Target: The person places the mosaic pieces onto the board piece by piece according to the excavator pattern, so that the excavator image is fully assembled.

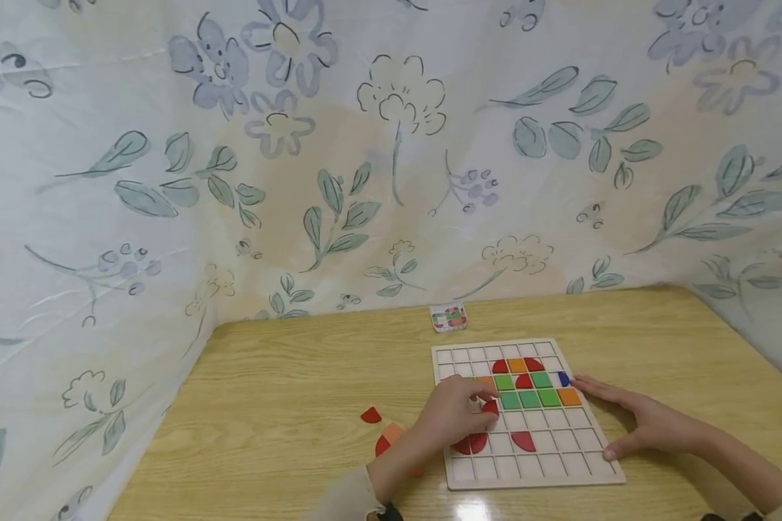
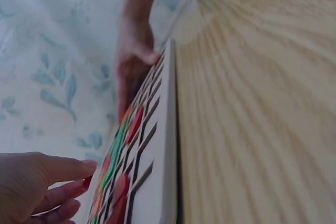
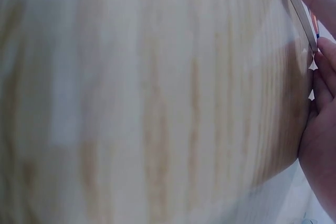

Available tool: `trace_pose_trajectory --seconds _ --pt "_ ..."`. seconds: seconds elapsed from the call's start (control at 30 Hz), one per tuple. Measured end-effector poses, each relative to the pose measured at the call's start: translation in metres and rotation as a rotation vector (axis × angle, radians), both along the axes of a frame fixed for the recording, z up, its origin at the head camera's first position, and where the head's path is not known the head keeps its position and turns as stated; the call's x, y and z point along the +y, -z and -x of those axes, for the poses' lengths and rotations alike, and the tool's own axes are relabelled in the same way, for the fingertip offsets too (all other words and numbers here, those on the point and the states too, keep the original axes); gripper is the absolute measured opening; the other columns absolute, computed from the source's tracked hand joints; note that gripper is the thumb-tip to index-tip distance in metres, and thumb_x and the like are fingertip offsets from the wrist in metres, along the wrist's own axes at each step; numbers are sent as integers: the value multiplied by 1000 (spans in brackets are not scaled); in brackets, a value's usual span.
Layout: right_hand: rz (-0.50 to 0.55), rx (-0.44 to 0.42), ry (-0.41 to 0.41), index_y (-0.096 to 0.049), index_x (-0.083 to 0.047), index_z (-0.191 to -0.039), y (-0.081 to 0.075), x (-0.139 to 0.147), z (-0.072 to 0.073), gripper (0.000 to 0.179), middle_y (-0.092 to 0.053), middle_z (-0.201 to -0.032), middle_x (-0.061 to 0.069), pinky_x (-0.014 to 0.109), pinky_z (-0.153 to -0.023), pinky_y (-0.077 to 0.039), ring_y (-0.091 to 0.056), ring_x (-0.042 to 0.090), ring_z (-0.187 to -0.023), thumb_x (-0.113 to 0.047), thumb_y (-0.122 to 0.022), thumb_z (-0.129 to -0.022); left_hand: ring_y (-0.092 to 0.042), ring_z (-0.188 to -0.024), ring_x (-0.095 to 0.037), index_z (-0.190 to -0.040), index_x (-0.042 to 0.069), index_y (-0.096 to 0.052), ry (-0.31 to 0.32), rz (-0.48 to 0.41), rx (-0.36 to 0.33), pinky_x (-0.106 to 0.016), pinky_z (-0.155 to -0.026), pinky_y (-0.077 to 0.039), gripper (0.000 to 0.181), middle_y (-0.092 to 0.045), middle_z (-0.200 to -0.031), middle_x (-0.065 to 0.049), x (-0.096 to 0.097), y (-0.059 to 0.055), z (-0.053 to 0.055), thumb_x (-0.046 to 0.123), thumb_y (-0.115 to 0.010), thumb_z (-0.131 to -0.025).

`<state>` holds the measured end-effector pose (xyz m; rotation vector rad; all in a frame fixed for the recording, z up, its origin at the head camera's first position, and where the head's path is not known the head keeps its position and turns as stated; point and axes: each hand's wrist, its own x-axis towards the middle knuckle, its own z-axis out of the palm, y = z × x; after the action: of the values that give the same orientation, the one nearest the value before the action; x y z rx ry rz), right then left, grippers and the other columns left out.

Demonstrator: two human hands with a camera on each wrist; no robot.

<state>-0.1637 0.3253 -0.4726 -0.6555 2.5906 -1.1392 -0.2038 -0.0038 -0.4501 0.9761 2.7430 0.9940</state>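
Note:
My left hand (image 1: pixel 452 412) is over the left part of a square white grid board (image 1: pixel 534 474). Between its thumb and fingers it pinches a red quarter-circle tile (image 2: pixel 87 183). At the board's right edge, my right hand (image 1: pixel 652 420) touches the rim with fingers extended and thumb spread lower down. Green tiles (image 1: pixel 529 399), orange tiles (image 1: pixel 570 396) and red quarter-circle tiles (image 1: pixel 524 441) sit in the board's cells. A dark blue piece (image 1: pixel 563 378) lies near the right fingertips. The left hand hides some cells.
Left of the board lie a loose red quarter-circle tile (image 1: pixel 371 414) and an orange tile (image 1: pixel 392 433), partly behind the left forearm. A small patterned card (image 1: pixel 449 317) is behind the board. A floral cloth (image 1: pixel 391 159) hangs along the back of the wooden table (image 1: pixel 267 420).

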Motion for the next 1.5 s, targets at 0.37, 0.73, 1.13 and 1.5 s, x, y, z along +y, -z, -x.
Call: trace_pose_trajectory --seconds 0.37,0.73,1.13,1.5 --pt "-87 10 25 -29 -20 -146 0 1 2 89 -23 -147 -20 22 -95 -32 -10 -31 -115 -36 -76 -71 -49 -79 4 -98 28 -73 26 82 79 -12 -69 -38 21 -64 -91 21 31 9 -7 30 -74 -77" --pt "-43 -24 27 -28 -19 -146 1 1 1 90 -20 -146 -24 51 -101 -29 -9 -32 -114 -33 -76 -71 -53 -81 6 -99 22 -73 57 -77 -12 -9 -69 -40 20 -66 -89 17 26 18 -4 30 -71 -81" --pt "-71 1 31 -29 -20 -145 1 1 2 89 -20 -143 -29 17 -94 -30 -10 -31 -116 -34 -76 -71 -48 -79 6 -102 27 -72 101 77 148 -9 -67 -34 19 -67 -90 20 28 14 -5 25 -68 -84" --pt "-9 1 -6 -28 -17 -146 4 3 2 90 -20 -148 -20 2 -89 -16 -10 -29 -119 -33 -76 -72 -49 -78 4 -102 26 -72 135 67 100 -9 -69 -37 19 -66 -90 19 22 12 -6 28 -68 -84"
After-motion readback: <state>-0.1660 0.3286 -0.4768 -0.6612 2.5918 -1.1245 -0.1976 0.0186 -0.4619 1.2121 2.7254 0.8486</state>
